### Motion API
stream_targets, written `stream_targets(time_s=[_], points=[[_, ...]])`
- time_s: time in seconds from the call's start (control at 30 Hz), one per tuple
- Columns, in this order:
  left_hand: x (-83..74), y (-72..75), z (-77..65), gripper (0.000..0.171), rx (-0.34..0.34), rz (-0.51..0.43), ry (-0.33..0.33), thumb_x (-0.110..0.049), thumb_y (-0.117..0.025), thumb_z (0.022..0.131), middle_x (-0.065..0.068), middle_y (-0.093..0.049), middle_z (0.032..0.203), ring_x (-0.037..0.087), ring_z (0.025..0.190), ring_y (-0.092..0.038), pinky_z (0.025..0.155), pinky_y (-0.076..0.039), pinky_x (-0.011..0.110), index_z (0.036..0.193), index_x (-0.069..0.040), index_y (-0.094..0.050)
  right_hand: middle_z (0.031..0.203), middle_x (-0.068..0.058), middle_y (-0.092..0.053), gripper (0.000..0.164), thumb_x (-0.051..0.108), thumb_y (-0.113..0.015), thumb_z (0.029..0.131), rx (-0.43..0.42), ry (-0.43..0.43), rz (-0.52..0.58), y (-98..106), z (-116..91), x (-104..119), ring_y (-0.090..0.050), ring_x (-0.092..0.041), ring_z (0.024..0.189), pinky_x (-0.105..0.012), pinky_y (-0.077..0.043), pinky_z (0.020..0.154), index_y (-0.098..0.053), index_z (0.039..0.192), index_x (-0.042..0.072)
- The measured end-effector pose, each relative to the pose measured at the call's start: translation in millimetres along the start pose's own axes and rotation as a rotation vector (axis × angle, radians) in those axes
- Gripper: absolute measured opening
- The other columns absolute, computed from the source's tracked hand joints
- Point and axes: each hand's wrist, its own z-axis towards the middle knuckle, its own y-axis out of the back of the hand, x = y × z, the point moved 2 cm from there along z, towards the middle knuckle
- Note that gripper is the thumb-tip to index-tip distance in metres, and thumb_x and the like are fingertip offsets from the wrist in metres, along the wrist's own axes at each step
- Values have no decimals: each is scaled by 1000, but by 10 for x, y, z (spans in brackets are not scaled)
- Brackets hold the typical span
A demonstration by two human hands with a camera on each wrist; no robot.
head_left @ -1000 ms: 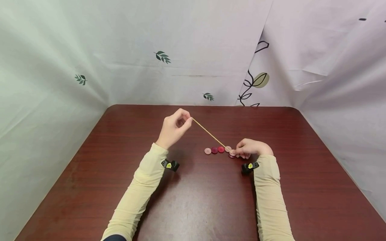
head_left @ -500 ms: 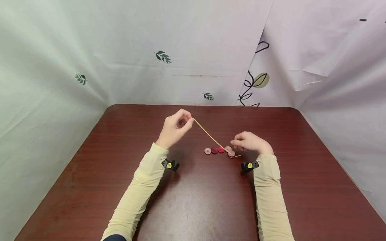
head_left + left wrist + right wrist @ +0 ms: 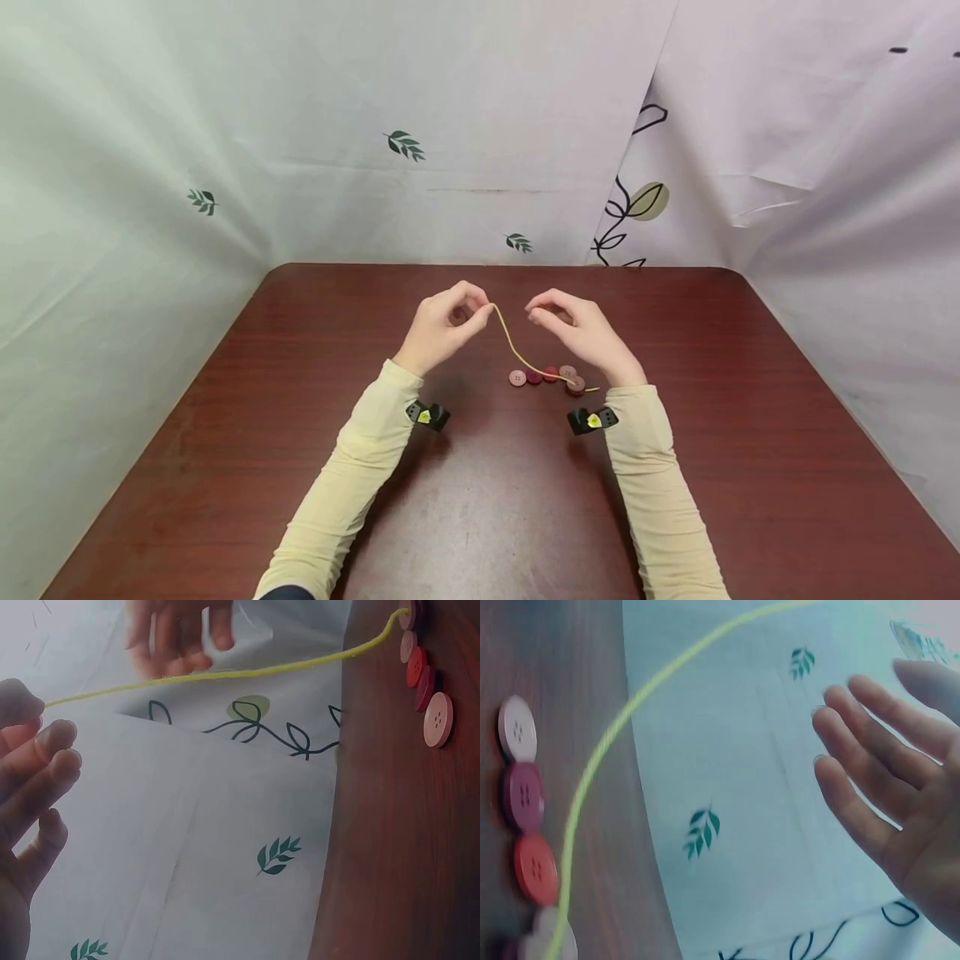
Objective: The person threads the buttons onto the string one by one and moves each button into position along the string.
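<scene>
My left hand (image 3: 447,323) pinches one end of a yellow cord (image 3: 508,337) between thumb and fingertips, above the table. From there the cord sags down to a pink button (image 3: 575,384) at the right end of a row, with a short tail beyond it. My right hand (image 3: 581,329) is raised near the left one, its fingers relaxed and holding nothing. The row also has a pale pink button (image 3: 517,729), a purple button (image 3: 523,796) and a red button (image 3: 536,868). In the left wrist view, the right hand appears blurred behind the cord.
The buttons lie on a dark red-brown wooden table (image 3: 480,500). White fabric (image 3: 450,192) printed with leaves hangs around its far and side edges. Each wrist wears a small black camera.
My right hand has let go at the button stack and moved up and left toward the left hand. The cord, taut before, now hangs slack, its short tail showing right of the stack.
</scene>
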Motion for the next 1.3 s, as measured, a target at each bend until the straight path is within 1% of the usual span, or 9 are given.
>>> stream_targets(time_s=[0.13,0.3,0.5,0.63,0.7,0.77,0.97,1.13,1.3], points=[[-3,-21,-4,7,12,10,-15,-8,-69,86,3,-65,71,8,66,-57,61,-46,22,90,-7,-63,111,-7,-70,22,26,-57,98,17,27,82,-63,4,79,-68,-19,105,-44,-52,95,-63,116,15],[12,-48,-10,6,24,26,-36,-8,-68,86,2,-65,71,8,66,-57,61,-46,20,90,-8,-63,108,-12,-69,24,21,-55,99,69,69,147,-124,9,137,-67,-21,104,-36,-52,96,-63,118,8],[27,-92,-27,5,83,65,-70,-10,-68,86,1,-65,71,14,66,-57,63,-46,23,90,-9,-65,111,-12,-69,22,24,-59,97,112,67,124,-180,5,174,-67,-17,104,-36,-52,95,-63,117,14],[36,-112,-33,6,118,86,-83,-11,-70,86,0,-66,71,22,67,-60,63,-48,29,90,-11,-66,104,-8,-71,20,22,-63,94,116,83,108,-200,9,181,-68,-21,100,-37,-51,94,-64,113,16],[35,-118,-32,6,126,90,-90,-11,-71,86,0,-66,71,24,67,-61,63,-48,30,90,-11,-66,97,-9,-71,18,18,-64,93,110,90,105,-202,8,181,-69,-24,95,-38,-51,92,-64,111,15],[30,-120,-31,6,131,99,-96,-12,-71,86,-1,-66,71,22,66,-60,63,-48,28,90,-11,-66,91,-8,-71,16,16,-65,92,105,91,90,-201,6,175,-69,-24,88,-36,-52,87,-65,108,13],[29,-126,-31,7,141,121,-108,-13,-71,86,-2,-67,71,20,67,-60,63,-48,27,90,-12,-66,79,-9,-66,11,19,-66,92,85,87,37,-190,8,151,-59,-16,69,-24,-47,67,-69,99,12],[41,-131,-31,7,144,133,-117,-13,-71,85,-3,-66,70,20,66,-60,62,-47,25,89,-13,-66,73,-8,-63,7,20,-66,92,62,104,10,-166,17,115,-56,-20,66,-24,-45,63,-70,95,15],[38,-135,-26,6,159,138,-117,-13,-71,86,-3,-66,71,19,65,-58,62,-46,27,90,-14,-66,70,-9,-60,7,20,-66,92,52,104,18,-134,14,98,-55,-19,64,-25,-43,60,-69,95,15]])
